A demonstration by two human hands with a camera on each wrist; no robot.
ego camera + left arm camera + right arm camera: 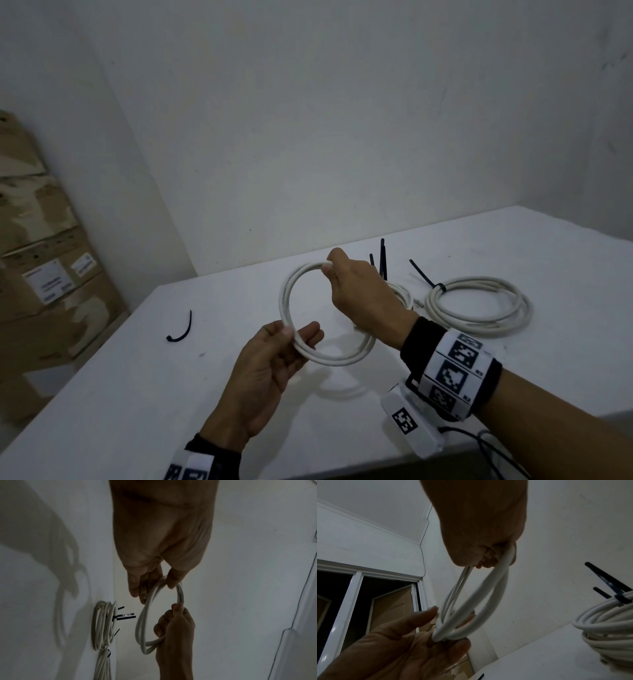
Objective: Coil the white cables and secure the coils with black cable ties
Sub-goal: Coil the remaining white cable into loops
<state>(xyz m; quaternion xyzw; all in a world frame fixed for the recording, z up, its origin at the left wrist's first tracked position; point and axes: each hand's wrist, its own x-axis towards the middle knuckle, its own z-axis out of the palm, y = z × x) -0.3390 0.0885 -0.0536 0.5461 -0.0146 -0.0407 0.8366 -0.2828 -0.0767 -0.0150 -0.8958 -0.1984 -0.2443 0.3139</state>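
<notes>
Head view showed, nearest the wearer, two forearms with black wristbands carrying black-and-white square markers, and a white camera box (412,423) under the right wrist. Both hands were raised above a white table (144,394) and held one white cable coil (308,349) between them. The left hand (270,373) pinched the near arc of the coil between thumb and fingers, palm turned up. The right hand (359,291) gripped the far arc, its fingers curled round the strands; its wrist hid part of what lay behind. The coil was a smooth, round-sectioned loop of about two or three turns, clear of the tabletop, and its shadow fell on the table below.

Left of the hands, one short curved black cable tie (180,329) lay alone on the table. Beyond the right hand lay a second coil (404,296), mostly covered by that hand, with two black tie tails (382,257) standing up from behind it. Further right sat a third coil (479,308), flat on the table, several turns thick, bound by one black tie (423,274) whose tail pointed up and left.

Right wrist view showed the held strands pressed together in the left palm (399,646), and a bound coil (607,626) at the right edge.

Stacked cardboard boxes (44,267) with white labels stood left of the table against a plain pale wall (308,120).
</notes>
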